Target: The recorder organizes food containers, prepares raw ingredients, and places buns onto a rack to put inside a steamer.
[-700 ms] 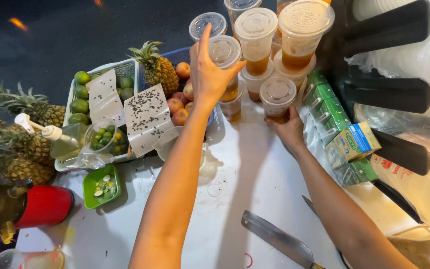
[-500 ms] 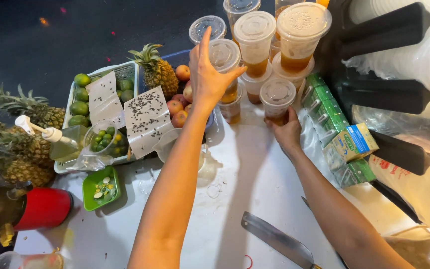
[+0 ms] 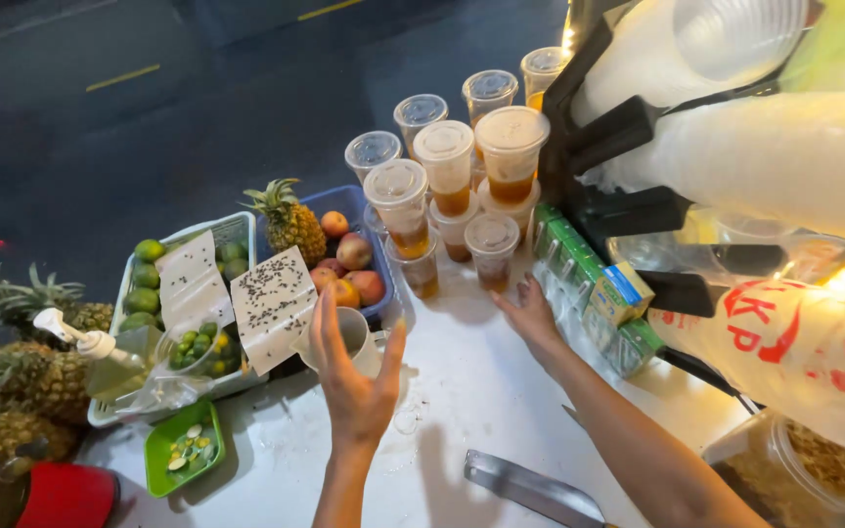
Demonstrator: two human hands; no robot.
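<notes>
I see my left hand (image 3: pixel 356 376) raised over the white table (image 3: pixel 462 391) with fingers spread and gripping nothing; just past its fingertips stands a white mug (image 3: pixel 352 337), so close that I cannot tell whether the fingers touch it. My right hand (image 3: pixel 532 315) lies flat and open on the table, its fingertips just short of the nearest lidded drink cup (image 3: pixel 493 250) and not holding it.

The lidded cups (image 3: pixel 447 176) stand in a tight cluster beyond both hands — I count about eleven, some stacked on others, most holding amber liquid and a few at the back looking clear. Left of the cluster is a blue tray (image 3: pixel 369 210) with one pineapple (image 3: pixel 290 223) and about five peaches (image 3: pixel 354 251). Further left a white tray (image 3: pixel 232 230) holds green limes (image 3: pixel 145 276), two speckled paper sheets (image 3: pixel 273 305) propped over it. At the left edge are three more pineapples (image 3: pixel 26 367), a pump bottle (image 3: pixel 100 357) and a small green dish (image 3: pixel 186 448). To the right of my right hand runs a row of green drink cartons (image 3: pixel 589 284) — and a knife (image 3: pixel 532 486) lies near the table's front edge
</notes>
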